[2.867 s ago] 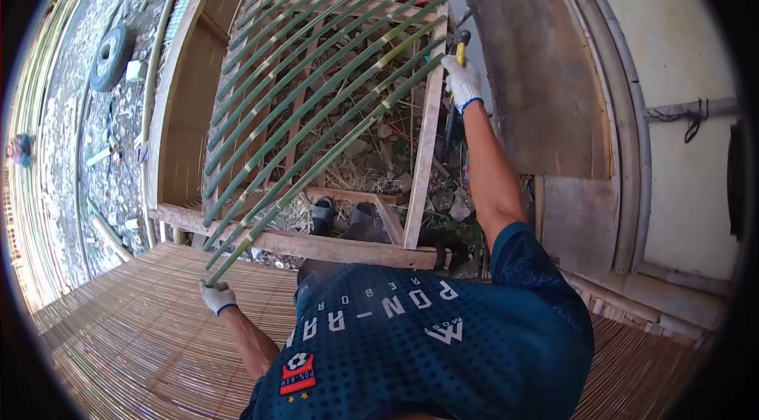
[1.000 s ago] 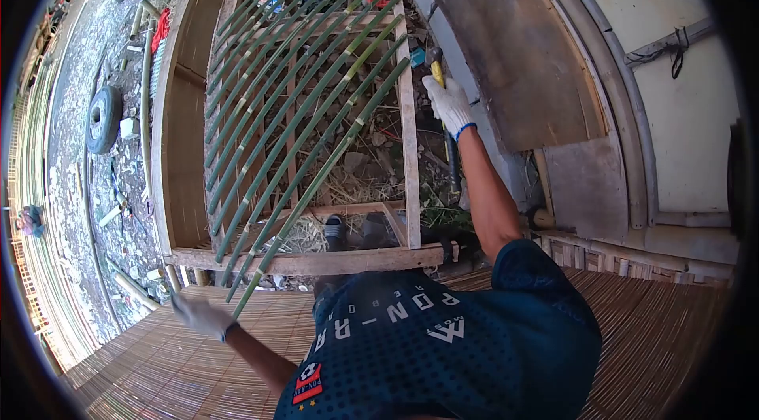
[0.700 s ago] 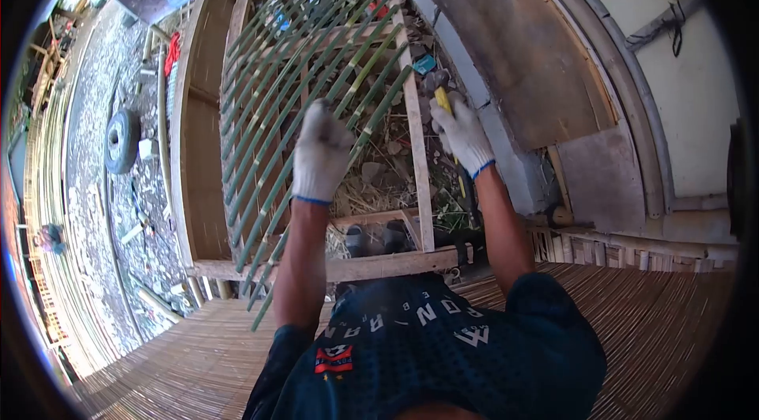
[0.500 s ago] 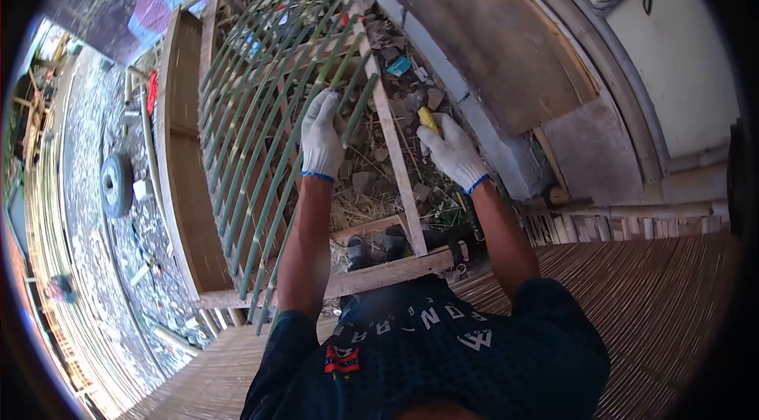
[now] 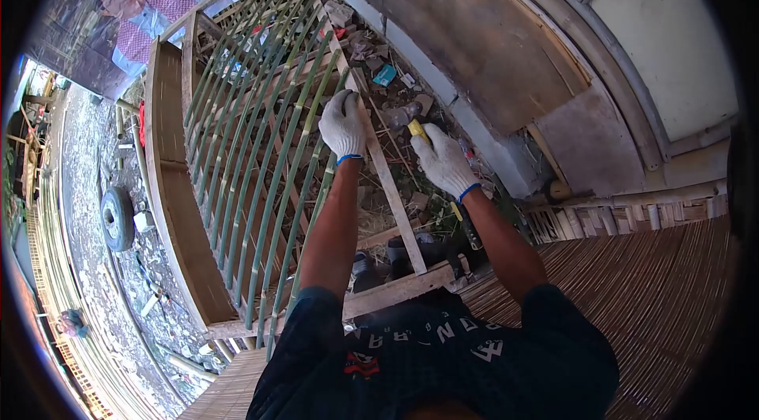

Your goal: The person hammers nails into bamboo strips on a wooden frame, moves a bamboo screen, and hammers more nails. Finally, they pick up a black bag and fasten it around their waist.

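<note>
My right hand (image 5: 444, 160), in a white knit glove with a blue cuff, is closed around a hammer (image 5: 417, 130) by its yellow handle, close to the grey head. Below the wrist a black and yellow grip (image 5: 468, 226) shows, in line with the handle. My left hand (image 5: 342, 126), gloved alike, is closed with its fingertips pinched together at the long wooden rail (image 5: 381, 153). Whatever those fingers hold is hidden. Green bamboo strips (image 5: 273, 159) lie side by side, slanting across the wooden frame, and one runs beneath my left hand. The hammer head is right of the rail, apart from it.
Rubble and litter, including a blue packet (image 5: 385, 75), cover the ground beneath and beside the frame. A low pale wall (image 5: 419, 60) runs along the right. Woven bamboo matting (image 5: 617, 293) lies near me. A tire (image 5: 117, 218) is at left, beyond a wooden side board (image 5: 170, 183).
My left hand has shifted right and slightly down, from a bamboo strip to the rail. The hammer in my right hand has moved slightly left. The whole view has turned a little.
</note>
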### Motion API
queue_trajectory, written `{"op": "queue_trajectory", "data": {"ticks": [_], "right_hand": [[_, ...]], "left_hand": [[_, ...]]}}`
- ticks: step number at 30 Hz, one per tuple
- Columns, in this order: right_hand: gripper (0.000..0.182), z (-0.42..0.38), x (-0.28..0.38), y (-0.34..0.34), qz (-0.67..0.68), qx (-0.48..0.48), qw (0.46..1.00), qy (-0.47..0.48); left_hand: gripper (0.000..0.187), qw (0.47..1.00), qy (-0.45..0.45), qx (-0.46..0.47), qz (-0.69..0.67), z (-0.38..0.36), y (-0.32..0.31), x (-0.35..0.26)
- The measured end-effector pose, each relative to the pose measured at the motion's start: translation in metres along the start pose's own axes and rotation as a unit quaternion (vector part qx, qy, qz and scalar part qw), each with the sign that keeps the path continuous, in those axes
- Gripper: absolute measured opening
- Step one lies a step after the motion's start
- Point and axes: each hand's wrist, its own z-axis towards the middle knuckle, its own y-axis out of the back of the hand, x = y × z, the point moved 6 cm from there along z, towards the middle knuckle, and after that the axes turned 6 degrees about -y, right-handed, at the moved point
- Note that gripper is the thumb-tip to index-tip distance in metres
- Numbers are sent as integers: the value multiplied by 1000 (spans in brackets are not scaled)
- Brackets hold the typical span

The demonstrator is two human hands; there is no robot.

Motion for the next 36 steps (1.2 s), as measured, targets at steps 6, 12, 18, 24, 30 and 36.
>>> {"op": "queue_trajectory", "data": {"ticks": [6,12,18,24,30,36], "right_hand": [[35,26,24,-11,-5,-81,991,105],[36,64,46,-24,-4,-137,974,180],[35,100,32,-46,37,-108,987,115],[34,103,28,-53,75,-32,996,40],[37,100,33,-47,5,-77,992,97],[40,89,52,-37,-79,-105,978,163]], "left_hand": [[24,997,-23,9,78,-2,-9,4],[21,993,-31,13,114,-2,-16,6],[21,994,-25,10,108,-2,-16,7],[23,988,-8,35,148,-2,-16,8],[23,978,-40,32,204,-3,-20,8],[22,976,-30,23,213,-2,-21,8]]}}
